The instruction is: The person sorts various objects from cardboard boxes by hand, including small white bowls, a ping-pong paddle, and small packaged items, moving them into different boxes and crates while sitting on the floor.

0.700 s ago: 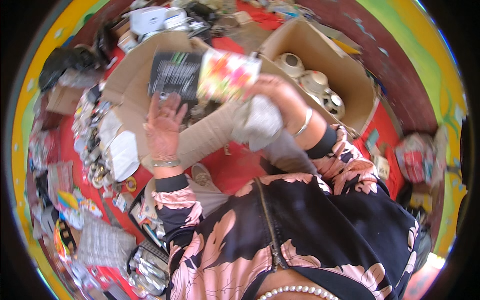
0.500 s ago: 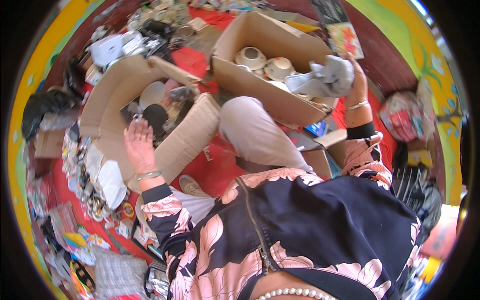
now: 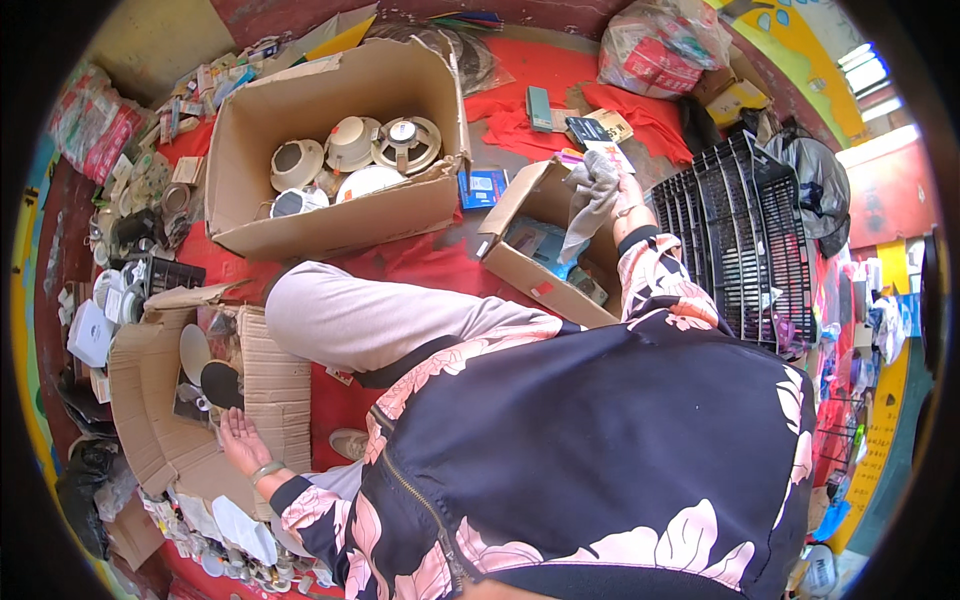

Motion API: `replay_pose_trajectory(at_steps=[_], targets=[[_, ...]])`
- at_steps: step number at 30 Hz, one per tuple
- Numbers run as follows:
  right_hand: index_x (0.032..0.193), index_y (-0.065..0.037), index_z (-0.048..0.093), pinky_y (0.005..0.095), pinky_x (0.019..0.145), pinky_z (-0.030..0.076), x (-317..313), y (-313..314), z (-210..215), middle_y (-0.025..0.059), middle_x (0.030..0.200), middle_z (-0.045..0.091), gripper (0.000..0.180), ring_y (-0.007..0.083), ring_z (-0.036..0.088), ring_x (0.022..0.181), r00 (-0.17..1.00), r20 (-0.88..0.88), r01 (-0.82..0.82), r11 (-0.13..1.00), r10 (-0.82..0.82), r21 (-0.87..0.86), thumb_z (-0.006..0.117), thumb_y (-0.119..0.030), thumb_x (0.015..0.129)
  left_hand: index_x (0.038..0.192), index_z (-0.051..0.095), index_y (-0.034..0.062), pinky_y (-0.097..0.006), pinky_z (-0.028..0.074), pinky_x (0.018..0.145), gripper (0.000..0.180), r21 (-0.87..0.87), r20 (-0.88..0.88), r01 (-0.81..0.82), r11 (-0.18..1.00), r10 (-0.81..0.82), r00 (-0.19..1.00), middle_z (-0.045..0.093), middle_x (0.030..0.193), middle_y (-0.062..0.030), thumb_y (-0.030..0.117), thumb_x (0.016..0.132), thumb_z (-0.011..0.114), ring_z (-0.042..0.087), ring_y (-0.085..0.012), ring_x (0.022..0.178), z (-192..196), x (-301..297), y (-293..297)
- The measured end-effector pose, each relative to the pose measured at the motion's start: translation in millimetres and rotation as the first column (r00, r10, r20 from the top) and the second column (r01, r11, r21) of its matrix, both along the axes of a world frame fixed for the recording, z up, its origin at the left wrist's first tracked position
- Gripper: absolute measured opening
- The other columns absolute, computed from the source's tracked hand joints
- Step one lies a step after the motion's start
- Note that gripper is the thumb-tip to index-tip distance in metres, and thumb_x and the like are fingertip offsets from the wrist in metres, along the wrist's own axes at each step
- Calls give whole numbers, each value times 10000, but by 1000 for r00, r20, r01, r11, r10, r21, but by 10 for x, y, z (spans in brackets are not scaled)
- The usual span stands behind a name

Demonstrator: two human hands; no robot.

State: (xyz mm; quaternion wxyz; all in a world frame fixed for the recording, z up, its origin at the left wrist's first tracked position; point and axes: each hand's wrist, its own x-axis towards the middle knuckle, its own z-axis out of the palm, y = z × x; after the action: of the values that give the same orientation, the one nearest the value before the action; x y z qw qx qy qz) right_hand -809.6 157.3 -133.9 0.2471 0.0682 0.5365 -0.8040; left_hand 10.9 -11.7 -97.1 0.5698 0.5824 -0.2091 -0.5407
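My right hand is closed on a crumpled grey cloth, which hangs over a small open cardboard box. Inside that box lies a blue packet. At the left, my left hand is open, palm up with fingers spread, by the edge of a torn cardboard box. That box holds a dark oval piece and a pale round piece. The hand appears to hold nothing.
A larger cardboard box with several round white fixtures stands ahead. Black plastic crates lean at the right. A blue box and a green box lie on the red floor covering. Mixed goods line the left wall.
My view has swung to the right. My right hand, with the grey cloth, has moved from the large box to the small one. The left hand stays open by the torn box.
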Motion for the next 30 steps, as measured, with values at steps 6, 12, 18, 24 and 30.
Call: replay_pose_trajectory(at_steps=[6, 12, 18, 24, 30], targets=[[1072, -15, 547, 376, 698, 487, -655, -274, 240, 116, 948, 618, 364, 245, 606, 804, 945, -70, -308, 942, 319, 133, 651, -186, 768, 1178, 474, 31, -343, 378, 911, 342, -24, 211, 129, 991, -121, 970, 513, 1160, -85, 224, 896, 448, 477, -186, 1078, 7, -332, 54], [862, -31, 658, 363, 649, 468, -695, -1604, 185, 89, 865, 651, 236, 222, 614, 730, 545, 207, -594, 200, 813, 779, 631, -240, 755, 1230, 426, -6, -359, 313, 977, 402, 149, 766, 284, 947, -292, 573, 476, 1223, -153, 135, 856, 469, 421, -260, 1159, 20, -180, 227], [929, -113, 666, 371, 728, 477, -426, -2341, -388, 60, 907, 653, 293, 243, 616, 833, 27, 409, 101, -410, 912, 906, 547, -344, 794, 1256, 373, -45, -380, 247, 1029, 491, 305, 939, 385, 871, -344, 33, 384, 1293, -218, 46, 792, 505, 353, -344, 1206, 69, -425, 356], [899, -110, 656, 371, 712, 474, 0, -2376, -434, 70, 875, 642, 252, 243, 609, 809, 86, 399, 193, -408, 913, 892, 541, -306, 790, 1281, 340, -31, -379, 240, 1033, 537, 311, 942, 443, 841, -334, -27, 370, 1301, -220, 31, 779, 518, 336, -348, 1223, 95, -442, 402], [870, -107, 647, 371, 696, 472, 72, -2223, -505, 80, 842, 632, 212, 243, 603, 785, 120, 372, 237, -390, 920, 890, 534, -267, 787, 1295, 320, -23, -369, 236, 1037, 562, 357, 927, 398, 845, -374, -37, 358, 1315, -210, 19, 772, 521, 327, -338, 1232, 111, -509, 378]])
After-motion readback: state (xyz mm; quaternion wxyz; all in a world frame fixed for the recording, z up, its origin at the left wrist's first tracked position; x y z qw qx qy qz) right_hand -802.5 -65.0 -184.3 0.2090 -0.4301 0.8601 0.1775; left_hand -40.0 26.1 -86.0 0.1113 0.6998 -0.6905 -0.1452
